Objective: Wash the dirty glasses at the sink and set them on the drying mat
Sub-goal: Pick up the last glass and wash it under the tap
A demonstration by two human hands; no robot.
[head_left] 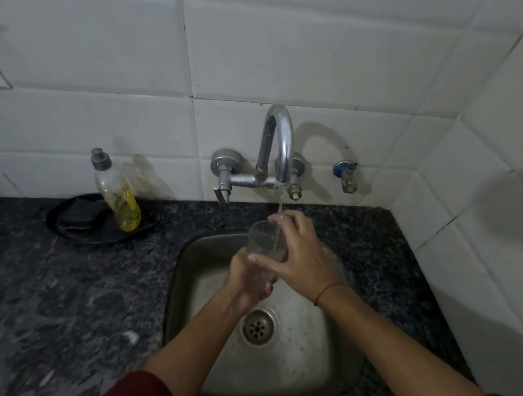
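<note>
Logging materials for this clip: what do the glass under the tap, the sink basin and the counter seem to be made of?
The glass looks like clear smooth glass, possibly hard plastic: fully see-through walls. The sink seems stainless steel: dull grey metallic sheen, pressed basin. The counter looks like speckled dark stone, probably granite: mottled grey-black grain.

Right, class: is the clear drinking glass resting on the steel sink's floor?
No, the left hand and right hand hold the clear glass under the running chrome tap.

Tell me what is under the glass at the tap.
The left hand grips the glass from below, above the sink and its drain. That hand covers the glass's base.
</note>
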